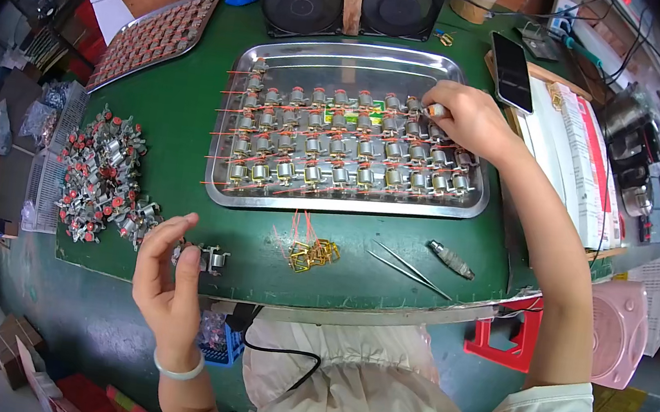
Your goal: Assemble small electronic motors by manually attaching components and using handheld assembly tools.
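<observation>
My right hand (472,120) reaches over the far right of a steel tray (346,207), its fingertips pinched round a small silver cylindrical part (436,110). Rows of similar silver parts (340,176) with red ends stand in the tray, orange-red wires lying along the rows. Near the table's front edge, my left hand (168,281) has its thumb and fingers apart. Right by its fingertips a silver part (214,260) rests on the green table; the fingers partly hide another beside it. A heap of loose parts (107,179) lies beyond, to the left.
In front of the tray lie brass-coloured wire pieces (312,255), tweezers (409,269) and a small grey metal tool (451,260). A second filled tray (157,36) stands at back left. Twin black fans (351,4) stand behind. A phone (511,72) rests on papers (578,162) at right.
</observation>
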`<action>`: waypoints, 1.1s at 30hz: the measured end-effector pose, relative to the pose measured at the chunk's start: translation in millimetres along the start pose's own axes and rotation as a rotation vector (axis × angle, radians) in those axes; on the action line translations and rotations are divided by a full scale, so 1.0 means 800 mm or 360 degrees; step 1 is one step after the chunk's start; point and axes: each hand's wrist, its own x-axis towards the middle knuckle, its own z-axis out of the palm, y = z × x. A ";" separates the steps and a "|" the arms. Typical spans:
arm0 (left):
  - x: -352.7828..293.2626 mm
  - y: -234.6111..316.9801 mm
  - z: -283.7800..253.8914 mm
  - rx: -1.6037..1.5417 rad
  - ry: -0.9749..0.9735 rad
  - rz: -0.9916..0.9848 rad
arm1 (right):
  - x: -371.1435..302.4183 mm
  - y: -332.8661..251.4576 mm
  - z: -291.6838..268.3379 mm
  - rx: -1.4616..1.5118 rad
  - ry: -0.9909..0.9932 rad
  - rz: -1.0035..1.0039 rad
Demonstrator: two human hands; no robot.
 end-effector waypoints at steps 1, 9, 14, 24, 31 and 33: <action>0.004 0.007 -0.008 0.0525 -0.0214 0.0107 | 0.001 0.001 0.000 0.0056 0.0059 0.0015; 0.003 0.025 -0.009 0.1732 -0.0710 0.0138 | 0.024 -0.011 0.007 0.0074 0.0023 -0.0095; 0.006 0.022 -0.009 0.1727 -0.0703 0.0175 | 0.027 -0.019 0.008 0.0018 0.0028 -0.0270; 0.014 0.020 -0.009 0.1582 -0.0751 0.0160 | 0.024 -0.019 0.014 0.0040 0.0107 -0.0364; 0.020 0.004 -0.013 0.1369 -0.0577 0.0328 | 0.023 -0.027 -0.007 -0.0047 0.0209 -0.0303; 0.019 -0.011 -0.018 0.1432 -0.0653 0.0469 | 0.021 -0.056 -0.018 0.0115 0.0270 -0.0205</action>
